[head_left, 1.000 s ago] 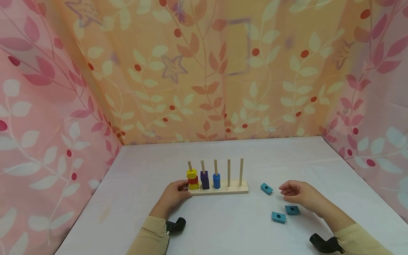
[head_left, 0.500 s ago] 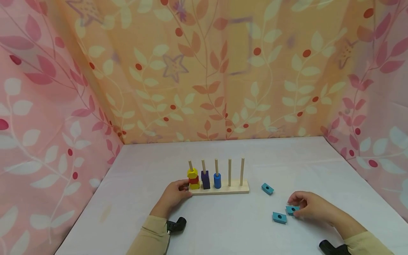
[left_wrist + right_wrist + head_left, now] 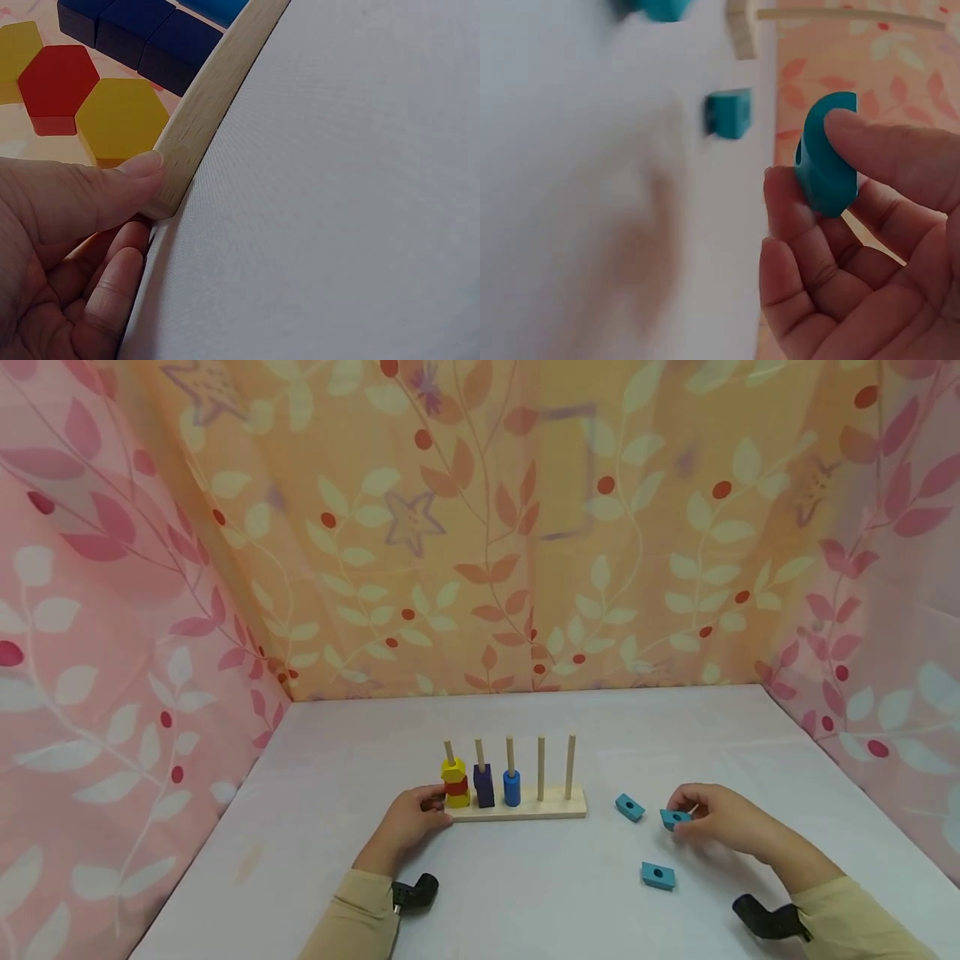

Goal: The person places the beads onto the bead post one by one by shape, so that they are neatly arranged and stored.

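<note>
My left hand holds the left end of a wooden peg board; in the left wrist view its thumb lies on the board's corner. Yellow and red hexagonal blocks fill the first peg, dark blue square blocks the second, and a blue round block sits on the third. The two right pegs are bare. Off to the right, my right hand pinches a teal block between thumb and fingers, raised above the cloth. Its hole is partly hidden in the right wrist view.
Two more teal blocks lie on the white cloth: one right of the board, another nearer the front. Patterned cloth walls stand behind and at both sides. Black wrist cameras are worn on both wrists.
My right hand went down to the teal block at the right, took hold of it, and has lifted it up and slightly left. My left hand and the peg board stay put.
</note>
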Action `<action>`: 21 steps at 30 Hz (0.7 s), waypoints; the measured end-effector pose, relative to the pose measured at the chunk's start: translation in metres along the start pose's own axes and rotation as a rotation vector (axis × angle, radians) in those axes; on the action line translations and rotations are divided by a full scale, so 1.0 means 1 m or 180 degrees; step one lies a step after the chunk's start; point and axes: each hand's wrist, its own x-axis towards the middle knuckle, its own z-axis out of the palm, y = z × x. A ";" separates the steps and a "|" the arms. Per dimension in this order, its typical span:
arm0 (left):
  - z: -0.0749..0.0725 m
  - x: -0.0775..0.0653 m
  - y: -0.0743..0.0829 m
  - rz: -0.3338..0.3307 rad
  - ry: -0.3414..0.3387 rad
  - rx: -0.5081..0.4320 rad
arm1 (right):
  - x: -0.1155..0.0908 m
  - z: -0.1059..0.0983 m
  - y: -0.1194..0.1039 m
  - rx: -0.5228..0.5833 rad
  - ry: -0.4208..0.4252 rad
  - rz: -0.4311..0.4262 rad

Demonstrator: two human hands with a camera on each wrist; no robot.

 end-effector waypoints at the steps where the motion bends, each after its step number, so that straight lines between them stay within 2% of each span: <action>1: 0.000 0.000 0.000 0.0021 0.0000 0.0026 | 0.003 -0.002 -0.006 -0.0017 0.0041 -0.0029; 7: -0.001 0.002 -0.002 0.0180 0.0017 0.0121 | 0.021 -0.010 -0.044 -0.0004 0.0262 -0.0211; 21: -0.003 0.002 -0.001 0.0227 0.0019 0.0167 | 0.053 -0.018 -0.112 0.0228 0.0557 -0.0910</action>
